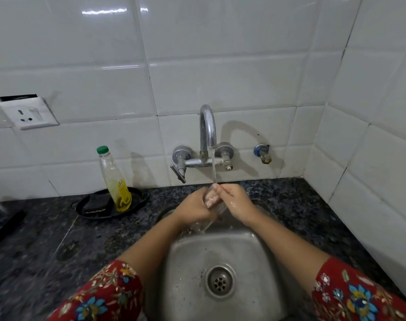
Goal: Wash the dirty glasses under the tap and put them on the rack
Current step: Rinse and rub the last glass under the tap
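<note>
A clear drinking glass (212,206) is held tilted over the steel sink (188,262), its mouth up under the running stream from the chrome tap (207,130). My left hand (195,208) wraps around the glass from the left. From the right, my right hand (234,200) has its fingers at the rim and partly inside the glass. Water runs off the bottom of the glass into the basin. No rack is in view.
A dish-soap bottle (115,181) with a green cap stands on a black tray (93,210) holding a scrubber, left of the sink on the dark granite counter (46,239). A wall socket (27,113) sits on the white tiles. The tiled corner wall is close on the right.
</note>
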`<state>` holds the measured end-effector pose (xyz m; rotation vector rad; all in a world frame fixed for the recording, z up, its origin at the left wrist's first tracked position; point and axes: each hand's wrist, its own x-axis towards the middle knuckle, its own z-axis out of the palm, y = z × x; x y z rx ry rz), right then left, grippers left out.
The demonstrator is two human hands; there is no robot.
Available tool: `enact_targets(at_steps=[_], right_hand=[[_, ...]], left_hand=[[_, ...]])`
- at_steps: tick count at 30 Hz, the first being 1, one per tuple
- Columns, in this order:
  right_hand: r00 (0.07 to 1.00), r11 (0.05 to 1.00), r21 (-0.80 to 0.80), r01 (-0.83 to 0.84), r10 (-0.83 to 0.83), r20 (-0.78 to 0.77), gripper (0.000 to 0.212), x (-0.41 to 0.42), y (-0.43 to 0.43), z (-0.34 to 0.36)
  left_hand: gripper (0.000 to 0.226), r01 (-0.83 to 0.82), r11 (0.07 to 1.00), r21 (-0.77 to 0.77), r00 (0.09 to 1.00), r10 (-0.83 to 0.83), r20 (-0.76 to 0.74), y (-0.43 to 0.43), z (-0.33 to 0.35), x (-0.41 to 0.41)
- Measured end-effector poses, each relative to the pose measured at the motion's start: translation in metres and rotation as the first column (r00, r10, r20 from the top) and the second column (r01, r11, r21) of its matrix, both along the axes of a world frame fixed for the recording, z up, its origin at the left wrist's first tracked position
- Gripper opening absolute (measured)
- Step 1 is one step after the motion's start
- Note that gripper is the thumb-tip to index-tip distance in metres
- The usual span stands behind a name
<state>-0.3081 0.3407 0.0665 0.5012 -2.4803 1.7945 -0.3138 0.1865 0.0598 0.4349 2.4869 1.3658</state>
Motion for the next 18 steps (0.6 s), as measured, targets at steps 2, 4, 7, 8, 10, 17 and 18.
enact_targets(at_steps=[2,4,7,8,10,17,18], right_hand=[[1.000,0.997,-0.079,0.012,-0.014,-0.023,0.033,0.003,0.003,-0.006],[0.999,0.994,-0.102,0.037,-0.038,-0.013,0.034,0.002,0.000,-0.009],[0.993,0.993,-0.057,0.102,-0.098,0.071,0.043,-0.003,-0.007,-0.008],[0.990,0.994,-0.031,0.104,-0.101,0.098,0.047,-0.004,-0.007,-0.009],[0.991,0.998,0.020,0.059,-0.061,0.121,0.051,-0.001,-0.008,-0.010],[0.967,0.990,0.079,0.118,-0.132,0.218,0.026,0.002,-0.015,-0.022],[0.945,0.992,0.031,0.124,-0.127,0.301,0.025,0.000,-0.015,-0.023]], left_hand=[[0.040,0.174,0.949,0.263,0.935,-0.243,0.257,-0.013,0.000,-0.006],[0.037,0.123,0.941,0.314,0.931,-0.219,0.291,-0.012,-0.003,-0.004],[0.046,-0.020,0.987,0.159,0.997,0.008,0.081,0.005,-0.010,0.005],[0.056,-0.058,0.996,0.067,0.998,0.058,-0.001,0.008,-0.012,0.011],[0.066,-0.054,0.997,0.057,0.997,0.057,-0.058,0.005,-0.018,0.021],[0.048,-0.378,0.753,0.538,0.823,0.006,0.569,-0.011,-0.048,0.043],[0.044,-0.471,0.667,0.577,0.736,-0.064,0.674,-0.009,-0.050,0.042]])
